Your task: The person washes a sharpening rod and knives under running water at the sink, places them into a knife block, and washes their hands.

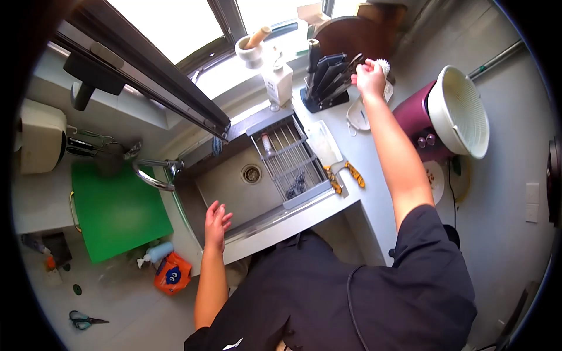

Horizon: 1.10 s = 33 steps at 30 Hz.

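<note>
My right hand [370,79] reaches to the back of the counter, beside the black knife block [328,85]. Its fingers are curled closed, and what they hold, if anything, is hidden. Right against its knuckles shows a white bristled brush head [383,65]; I cannot tell if the hand grips it. A white dish [358,114] lies just below the wrist. Fingers apart and holding nothing, my left hand [216,225] hovers at the front left of the steel sink [228,181]. A grey drying rack [287,155] spans the sink's right side, with a small bottle and a dark mesh scrubber in it.
Left of the faucet [153,175] lies a green cutting board [117,210]. An orange pouch [172,274] and scissors [86,320] are lower left. Yellow-and-black-handled tools [344,175] rest by the sink's right corner. A white colander [459,111] tops a maroon appliance [415,120] at right.
</note>
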Tool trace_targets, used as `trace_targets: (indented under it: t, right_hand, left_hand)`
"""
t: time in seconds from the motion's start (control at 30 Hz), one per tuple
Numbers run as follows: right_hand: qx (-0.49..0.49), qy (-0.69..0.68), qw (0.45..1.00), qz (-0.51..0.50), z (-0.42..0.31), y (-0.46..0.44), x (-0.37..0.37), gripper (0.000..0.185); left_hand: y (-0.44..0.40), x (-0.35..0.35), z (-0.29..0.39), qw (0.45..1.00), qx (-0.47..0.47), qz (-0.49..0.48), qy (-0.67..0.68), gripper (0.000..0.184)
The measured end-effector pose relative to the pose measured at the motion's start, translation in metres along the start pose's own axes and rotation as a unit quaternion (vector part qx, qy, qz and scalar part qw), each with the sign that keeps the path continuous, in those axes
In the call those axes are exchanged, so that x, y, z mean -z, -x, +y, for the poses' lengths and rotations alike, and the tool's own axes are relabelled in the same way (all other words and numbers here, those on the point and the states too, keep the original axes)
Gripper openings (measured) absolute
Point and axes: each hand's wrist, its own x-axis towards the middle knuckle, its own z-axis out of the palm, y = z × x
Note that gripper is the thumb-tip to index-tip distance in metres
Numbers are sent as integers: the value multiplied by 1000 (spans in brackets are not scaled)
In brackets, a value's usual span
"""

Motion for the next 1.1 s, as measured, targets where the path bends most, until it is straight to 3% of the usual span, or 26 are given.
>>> trace_targets:
  t: [0.03, 0.07, 0.13, 0.2, 0.23, 0.27, 0.37, 0.4, 0.47, 0.5, 0.57, 0.6, 0.67, 0.73, 0.8, 0.87, 0.93, 1.0, 1.07, 1.1]
  right_hand:
    - [-14, 53, 998, -42, 1, 35, 15, 29]
    - [71, 134, 985, -78, 56, 48, 26, 29]
    - [14, 270, 942, -199, 91, 129, 59, 22]
    - [-55, 389, 876, -280, 93, 202, 81, 27]
    - [-16, 440, 856, -270, 98, 228, 89, 31]
    - [20, 489, 832, -261, 104, 248, 95, 36]
    - [37, 528, 807, -261, 123, 262, 101, 40]
    - [37, 529, 807, -260, 126, 263, 98, 40]
    - [59, 559, 782, -269, 130, 262, 93, 38]
    - [30, 565, 782, -260, 120, 264, 89, 37]
    - [36, 560, 798, -221, 108, 270, 82, 35]
    - [43, 551, 813, -186, 103, 273, 77, 34]
    - [77, 523, 834, -156, 95, 290, 71, 33]
    - [1, 346, 914, -209, 89, 314, 57, 34]
    - [-46, 239, 930, -275, 92, 354, 29, 30]
    - [-307, 73, 881, -352, 67, 392, -8, 25]
    - [-411, 40, 832, -371, 80, 429, -50, 24]
    - [-475, 8, 801, -365, 93, 464, -87, 22]
    - [-481, 18, 780, -400, 109, 485, -114, 21]
    - [-481, 27, 767, -423, 114, 493, -124, 21]
  left_hand:
    - [-7, 3, -2, 1000, 6, -1, -5, 55]
    - [-14, 8, -8, 1000, 19, -9, 7, 51]
    - [-34, 15, -24, 999, 32, -21, 21, 47]
    - [-53, 25, -38, 993, 46, 46, -102, 50]
    - [-33, 8, -3, 991, 80, 95, -47, 52]
    - [-45, 18, -9, 991, 82, 93, -47, 52]
    - [-114, 76, -43, 957, -168, 192, -141, 64]
    - [-136, 92, -40, 917, -241, 248, -199, 69]
    - [-166, 121, -13, 799, -285, 343, -404, 76]
    - [-167, 123, 5, 801, -285, 338, -404, 76]
    - [-170, 122, 48, 741, -380, 282, -476, 74]
    - [-182, 122, 54, 743, -383, 281, -471, 74]
    - [-199, 127, 58, 811, -322, 72, -483, 67]
    - [-205, 119, 51, 827, -328, 81, -450, 62]
    - [-215, 126, 35, 836, -324, 90, -433, 61]
    - [-208, 129, 23, 832, -357, 77, -417, 58]
    - [-189, 113, 1, 765, -470, 205, -390, 61]
    - [-181, 93, -35, 808, -394, 281, -335, 66]
    - [-160, 64, -66, 899, -267, 83, -337, 79]
    - [-138, 45, -50, 932, -152, -26, -329, 82]
